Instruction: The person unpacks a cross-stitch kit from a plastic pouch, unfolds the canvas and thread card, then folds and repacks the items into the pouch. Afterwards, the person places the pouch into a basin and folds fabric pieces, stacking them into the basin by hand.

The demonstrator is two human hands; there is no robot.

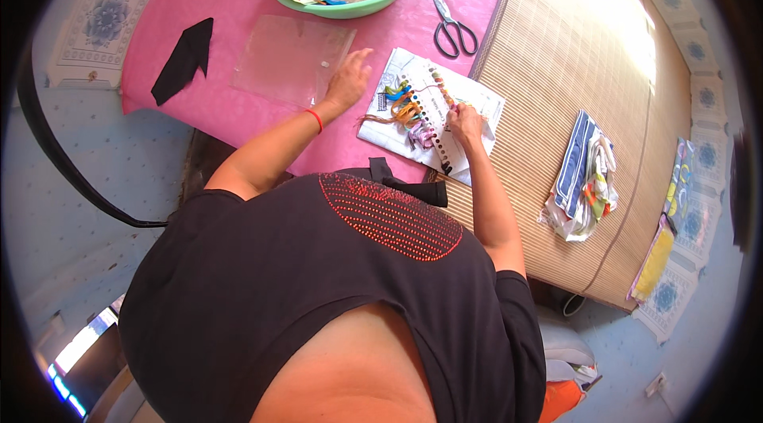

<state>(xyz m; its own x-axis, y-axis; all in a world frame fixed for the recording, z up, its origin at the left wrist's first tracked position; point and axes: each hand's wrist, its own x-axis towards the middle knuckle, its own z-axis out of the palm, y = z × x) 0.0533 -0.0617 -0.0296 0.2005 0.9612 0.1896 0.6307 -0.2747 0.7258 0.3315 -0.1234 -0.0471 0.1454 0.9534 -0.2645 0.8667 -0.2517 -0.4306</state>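
My left hand (349, 78), with a red cord at the wrist, is over the right edge of a clear plastic sleeve (286, 56), its fingers apart and holding nothing. To its right lies a folded white cloth (387, 125) with printed lines. A white punched thread card (438, 110) rests on the cloth, with looped embroidery floss (408, 110) in blue, green, orange and pink along its left side. My right hand (466, 123) is at the card's right side, fingers bent on it near some yellow and red floss; whether it grips the card or floss I cannot tell.
A green basin (363, 7) full of packets and floss stands at the far edge of view. Black-handled scissors (454, 35) lie near the pink cloth's right border. A black fabric piece (183, 62) lies at left. Folded cloths (581, 175) rest on the bamboo mat (536, 143) at right.
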